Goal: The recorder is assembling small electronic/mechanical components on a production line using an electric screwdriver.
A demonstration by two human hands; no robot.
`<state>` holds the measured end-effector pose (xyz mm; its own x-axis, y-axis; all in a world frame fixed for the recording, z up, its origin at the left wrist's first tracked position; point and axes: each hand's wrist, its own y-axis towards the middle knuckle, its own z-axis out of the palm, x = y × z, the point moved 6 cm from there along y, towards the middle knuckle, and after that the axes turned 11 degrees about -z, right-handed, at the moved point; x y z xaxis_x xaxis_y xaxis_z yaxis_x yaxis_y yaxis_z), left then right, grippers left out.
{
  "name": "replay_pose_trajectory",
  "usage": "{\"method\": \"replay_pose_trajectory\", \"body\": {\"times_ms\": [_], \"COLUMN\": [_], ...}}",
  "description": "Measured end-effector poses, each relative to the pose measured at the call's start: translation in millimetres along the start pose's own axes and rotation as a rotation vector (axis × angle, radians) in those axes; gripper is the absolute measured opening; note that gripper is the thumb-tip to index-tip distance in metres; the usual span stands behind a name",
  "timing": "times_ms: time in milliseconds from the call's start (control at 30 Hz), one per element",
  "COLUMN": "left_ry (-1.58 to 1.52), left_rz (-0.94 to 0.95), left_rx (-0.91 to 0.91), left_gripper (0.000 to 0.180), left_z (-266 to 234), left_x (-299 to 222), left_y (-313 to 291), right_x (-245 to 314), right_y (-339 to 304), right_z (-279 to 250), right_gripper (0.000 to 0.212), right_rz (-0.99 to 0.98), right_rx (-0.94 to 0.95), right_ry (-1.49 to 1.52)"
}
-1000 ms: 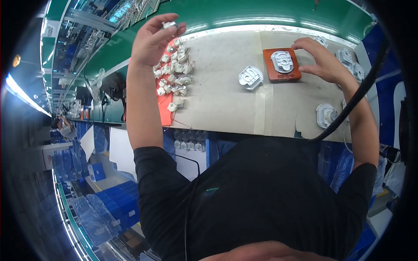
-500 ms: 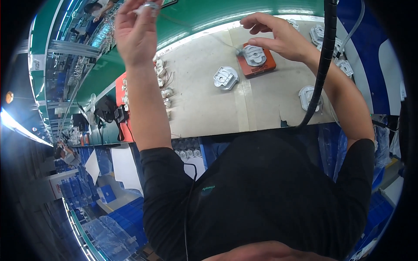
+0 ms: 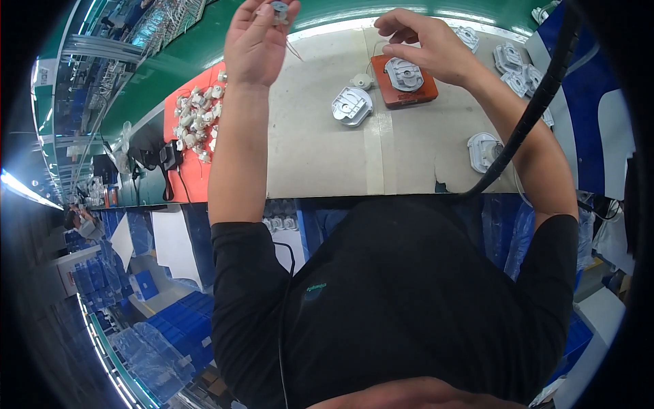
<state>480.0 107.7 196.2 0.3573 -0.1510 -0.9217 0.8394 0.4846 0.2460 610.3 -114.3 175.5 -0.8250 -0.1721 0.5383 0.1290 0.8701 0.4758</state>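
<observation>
High at the left, my left hand [image 3: 257, 44] holds a small round motor-like part [image 3: 279, 12] between thumb and fingers, its thin reddish wires hanging free. My right hand [image 3: 428, 46] hovers above the orange block [image 3: 409, 97], its fingers bent and apart from the thumb. A thin wire runs up near its thumb tip; contact cannot be made out. A white plastic housing [image 3: 405, 73] lies on the block. Beside the block's left edge sits a small white part [image 3: 362, 81] with a wire. Another white housing [image 3: 352, 105] rests on the table just left of it.
Many similar small white parts [image 3: 197, 119] are heaped on a red-orange mat [image 3: 178, 102] at the left. More white housings [image 3: 509, 60] lie at the right, one [image 3: 482, 151] near the front edge. A black spiral-wrapped cable [image 3: 538, 109] crosses in front of my right forearm.
My left hand has moved right with the small part, uncovering the heap on the mat. My right hand is slightly higher. The small part beside the block now sits farther left.
</observation>
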Motion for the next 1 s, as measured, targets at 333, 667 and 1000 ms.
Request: {"method": "replay_pose_trajectory", "body": {"times_ms": [333, 667, 1000], "left_ry": [-0.274, 1.009, 1.142], "left_rz": [-0.489, -0.373, -0.645], "left_rx": [0.380, 0.260, 0.519], "left_gripper": [0.045, 0.044, 0.028], "left_z": [85, 51, 78], "left_x": [74, 98, 110], "left_y": [-24, -4, -16], "right_x": [19, -32, -8], "right_y": [3, -28, -35], "right_z": [-7, -34, -13], "right_gripper": [0.038, 0.036, 0.039], "right_rz": [-0.256, 0.462, 0.303], "right_rx": [-0.233, -0.031, 0.098], "right_ry": [0.103, 0.276, -0.307]}}
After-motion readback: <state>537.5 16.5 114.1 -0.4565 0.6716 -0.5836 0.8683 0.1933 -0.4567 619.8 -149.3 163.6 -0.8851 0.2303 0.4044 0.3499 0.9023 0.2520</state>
